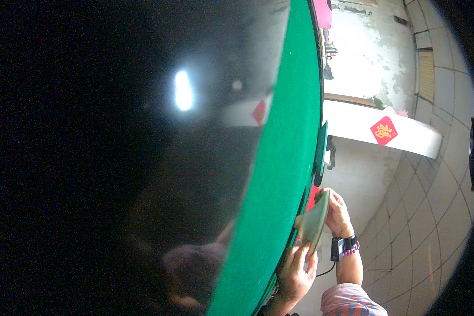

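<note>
Both my hands hold a pale green, shallow bowl-shaped piece [314, 222], right of the large green-edged surface. It is tipped on its side, with its curved rim toward the right and a narrower stub toward the left. My left hand [296, 269] pinches its lower end between thumb and fingers. Around the upper end, my right hand [338, 210] is closed, its fingers partly behind the rim. A dark band with a small box and purple beads circles my right wrist. Something red [313, 198] shows just behind the piece.
A glossy dark panel [195, 158] with a broad green border [268, 158] fills the left side, close to my left hand. A dark green flat part [322, 150] juts from its edge. Beyond are a white beam with a red diamond paper [384, 130] and a tiled surface [405, 221].
</note>
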A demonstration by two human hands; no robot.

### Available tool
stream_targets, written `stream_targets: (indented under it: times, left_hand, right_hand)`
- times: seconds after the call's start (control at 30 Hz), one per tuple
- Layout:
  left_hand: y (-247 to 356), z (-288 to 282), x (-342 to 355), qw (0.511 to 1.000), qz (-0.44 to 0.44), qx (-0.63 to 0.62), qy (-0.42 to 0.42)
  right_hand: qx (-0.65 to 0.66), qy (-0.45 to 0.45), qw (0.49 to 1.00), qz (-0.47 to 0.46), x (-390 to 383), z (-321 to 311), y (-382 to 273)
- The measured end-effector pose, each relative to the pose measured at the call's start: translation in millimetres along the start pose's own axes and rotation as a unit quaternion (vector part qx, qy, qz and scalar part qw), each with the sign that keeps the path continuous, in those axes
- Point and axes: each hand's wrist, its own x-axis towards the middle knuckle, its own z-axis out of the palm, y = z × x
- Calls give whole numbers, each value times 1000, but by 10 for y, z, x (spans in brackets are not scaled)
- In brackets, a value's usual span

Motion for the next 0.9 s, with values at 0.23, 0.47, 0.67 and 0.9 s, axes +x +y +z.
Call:
stream_targets:
  times: [0.23,0.47,0.67,0.9]
  left_hand:
    - [323,-168,268,997,61,53,5]
    - [456,-205,351,988,97,119,17]
    - [639,2,556,977,107,177,57]
    - [824,318,813,934,100,341,38]
  right_hand:
    - [40,-22,999,8,58,183,-189]
    - [53,-33,998,-14,105,243,-272]
    - [140,-78,987,31,115,-162,19]
    - [298,-126,945,38,186,-521,334]
